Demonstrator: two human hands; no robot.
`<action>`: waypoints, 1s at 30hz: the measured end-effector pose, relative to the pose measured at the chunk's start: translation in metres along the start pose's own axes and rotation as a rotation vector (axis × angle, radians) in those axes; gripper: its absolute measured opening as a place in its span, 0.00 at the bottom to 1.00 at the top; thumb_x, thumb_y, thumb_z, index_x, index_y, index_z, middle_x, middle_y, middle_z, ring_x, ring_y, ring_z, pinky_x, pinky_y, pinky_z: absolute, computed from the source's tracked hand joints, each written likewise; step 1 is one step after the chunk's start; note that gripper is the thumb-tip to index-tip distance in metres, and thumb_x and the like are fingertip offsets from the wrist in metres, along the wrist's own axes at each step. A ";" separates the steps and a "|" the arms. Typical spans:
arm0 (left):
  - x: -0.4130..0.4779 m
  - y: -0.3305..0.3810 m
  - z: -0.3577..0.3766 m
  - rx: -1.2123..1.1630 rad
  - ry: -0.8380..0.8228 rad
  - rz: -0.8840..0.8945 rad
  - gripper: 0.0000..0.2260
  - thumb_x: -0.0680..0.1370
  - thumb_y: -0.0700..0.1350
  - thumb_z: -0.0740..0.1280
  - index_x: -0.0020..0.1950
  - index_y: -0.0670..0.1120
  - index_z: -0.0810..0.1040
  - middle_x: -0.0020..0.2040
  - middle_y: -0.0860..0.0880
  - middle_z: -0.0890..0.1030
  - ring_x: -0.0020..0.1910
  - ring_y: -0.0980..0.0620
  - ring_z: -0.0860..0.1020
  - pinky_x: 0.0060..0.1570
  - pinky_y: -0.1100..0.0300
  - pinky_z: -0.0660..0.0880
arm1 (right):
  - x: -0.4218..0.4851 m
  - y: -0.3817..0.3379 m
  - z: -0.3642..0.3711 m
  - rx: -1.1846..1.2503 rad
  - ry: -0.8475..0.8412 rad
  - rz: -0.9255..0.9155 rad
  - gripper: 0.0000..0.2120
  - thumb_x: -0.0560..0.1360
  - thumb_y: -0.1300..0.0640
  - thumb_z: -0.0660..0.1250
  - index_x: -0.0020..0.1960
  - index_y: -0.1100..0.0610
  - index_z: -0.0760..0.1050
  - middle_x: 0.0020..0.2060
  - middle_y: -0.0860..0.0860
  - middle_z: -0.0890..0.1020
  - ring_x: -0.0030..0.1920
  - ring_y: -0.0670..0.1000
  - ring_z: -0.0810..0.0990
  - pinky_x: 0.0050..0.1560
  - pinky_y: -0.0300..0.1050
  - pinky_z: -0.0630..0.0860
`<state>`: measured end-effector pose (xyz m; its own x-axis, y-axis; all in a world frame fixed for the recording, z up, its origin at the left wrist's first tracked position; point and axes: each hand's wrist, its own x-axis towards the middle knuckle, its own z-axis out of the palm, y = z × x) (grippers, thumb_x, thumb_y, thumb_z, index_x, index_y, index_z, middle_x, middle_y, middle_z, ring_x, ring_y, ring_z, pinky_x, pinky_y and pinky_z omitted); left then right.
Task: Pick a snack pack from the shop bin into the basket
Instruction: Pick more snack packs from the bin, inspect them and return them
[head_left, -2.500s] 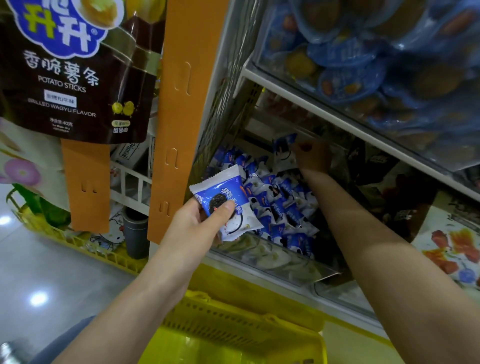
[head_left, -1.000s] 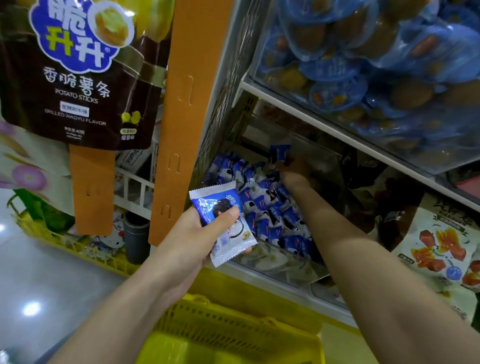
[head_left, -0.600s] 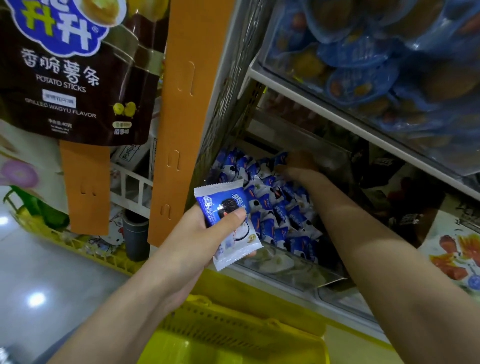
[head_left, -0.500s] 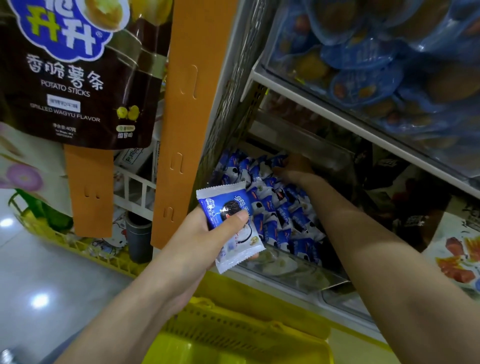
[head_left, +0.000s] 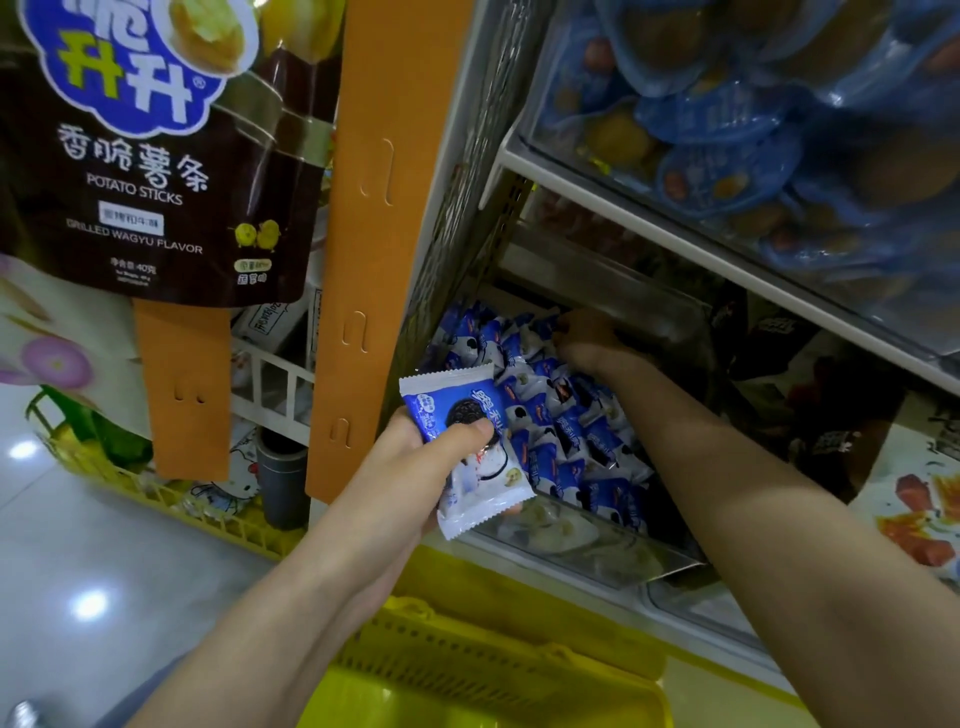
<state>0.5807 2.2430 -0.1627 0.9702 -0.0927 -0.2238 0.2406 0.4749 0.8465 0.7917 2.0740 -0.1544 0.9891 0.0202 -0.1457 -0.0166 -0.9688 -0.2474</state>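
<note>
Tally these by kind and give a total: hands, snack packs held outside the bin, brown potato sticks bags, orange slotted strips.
Hands: 2, left hand and right hand
Held snack pack: 1
Brown potato sticks bag: 1
Orange strips: 2, wide strip and narrow strip
Total: 6

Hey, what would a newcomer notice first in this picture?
The left hand grips a blue-and-white cookie pack at centre, above the yellow basket. The right hand is deep in the clear bin among matching packs. A big dark potato-sticks bag hangs top left.
</note>
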 end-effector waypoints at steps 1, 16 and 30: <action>0.000 0.000 0.000 0.009 0.000 0.008 0.11 0.74 0.44 0.67 0.57 0.50 0.76 0.45 0.52 0.85 0.44 0.54 0.83 0.37 0.62 0.79 | -0.004 -0.001 0.001 0.027 0.056 0.008 0.13 0.79 0.64 0.57 0.61 0.65 0.71 0.58 0.62 0.75 0.53 0.58 0.75 0.51 0.48 0.72; -0.009 -0.006 0.008 0.273 -0.013 0.268 0.08 0.76 0.49 0.63 0.54 0.54 0.75 0.45 0.51 0.82 0.45 0.62 0.79 0.40 0.73 0.74 | -0.182 -0.040 -0.010 0.653 0.007 -0.337 0.04 0.74 0.51 0.68 0.41 0.49 0.80 0.35 0.47 0.82 0.35 0.42 0.78 0.40 0.46 0.75; -0.014 -0.007 0.009 0.203 -0.114 0.096 0.18 0.68 0.56 0.67 0.54 0.50 0.78 0.49 0.49 0.83 0.50 0.51 0.81 0.50 0.54 0.77 | -0.204 -0.022 -0.004 0.789 0.235 -0.353 0.07 0.76 0.57 0.65 0.45 0.52 0.82 0.38 0.42 0.84 0.38 0.40 0.81 0.35 0.34 0.76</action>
<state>0.5661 2.2337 -0.1611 0.9831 -0.1590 -0.0912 0.1364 0.3023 0.9434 0.5903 2.0899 -0.1156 0.9587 0.1492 0.2422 0.2842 -0.4622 -0.8400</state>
